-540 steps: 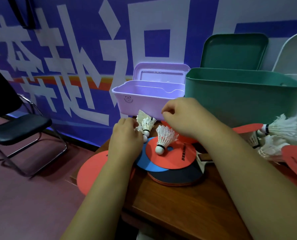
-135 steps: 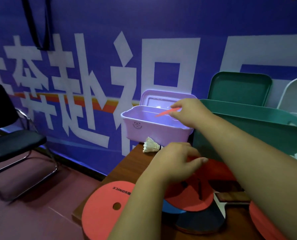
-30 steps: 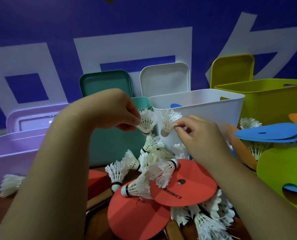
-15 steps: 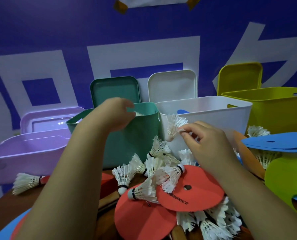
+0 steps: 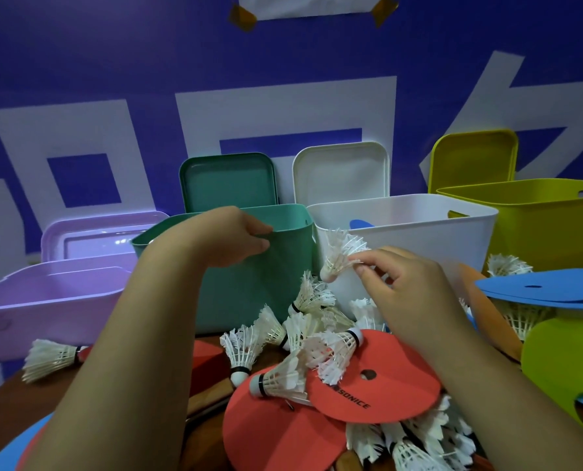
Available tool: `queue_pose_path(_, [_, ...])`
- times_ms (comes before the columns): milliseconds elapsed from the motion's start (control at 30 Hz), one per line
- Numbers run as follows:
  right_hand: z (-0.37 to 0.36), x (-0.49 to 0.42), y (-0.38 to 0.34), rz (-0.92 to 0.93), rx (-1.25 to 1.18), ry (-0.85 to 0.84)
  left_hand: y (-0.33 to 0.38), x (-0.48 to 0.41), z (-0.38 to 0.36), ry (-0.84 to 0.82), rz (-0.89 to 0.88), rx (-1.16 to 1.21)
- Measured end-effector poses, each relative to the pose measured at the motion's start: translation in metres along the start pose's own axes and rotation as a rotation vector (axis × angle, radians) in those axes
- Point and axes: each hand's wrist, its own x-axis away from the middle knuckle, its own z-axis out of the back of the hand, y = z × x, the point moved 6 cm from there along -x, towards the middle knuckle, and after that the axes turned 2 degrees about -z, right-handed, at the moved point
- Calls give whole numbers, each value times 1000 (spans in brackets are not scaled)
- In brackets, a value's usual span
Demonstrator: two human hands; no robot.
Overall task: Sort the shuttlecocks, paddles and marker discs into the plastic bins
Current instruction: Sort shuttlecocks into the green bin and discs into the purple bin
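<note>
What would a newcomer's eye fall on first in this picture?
The heap of white feather shuttlecocks at the centre, spilling over round red foam marker discs. Above it, the right hand pinches one white shuttlecock before the white plastic bin, while the left hand hangs at the rim of the teal plastic bin.
</note>
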Motion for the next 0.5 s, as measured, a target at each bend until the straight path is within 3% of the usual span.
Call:
queue_pose_path(100, [8, -4, -3, -41, -39, 20, 7, 1, 3, 28, -87, 91])
queue_pose_path(267, [6, -14, -19, 21, -37, 59, 58, 20, 13, -39, -456, 291])
queue_pose_path(400, [1, -15, -26, 68, -84, 57, 71, 19, 12, 54, -496, 174])
queue_pose_path(500, [0, -10, -25, -25, -194, 12, 63, 13, 17, 139, -470, 122])
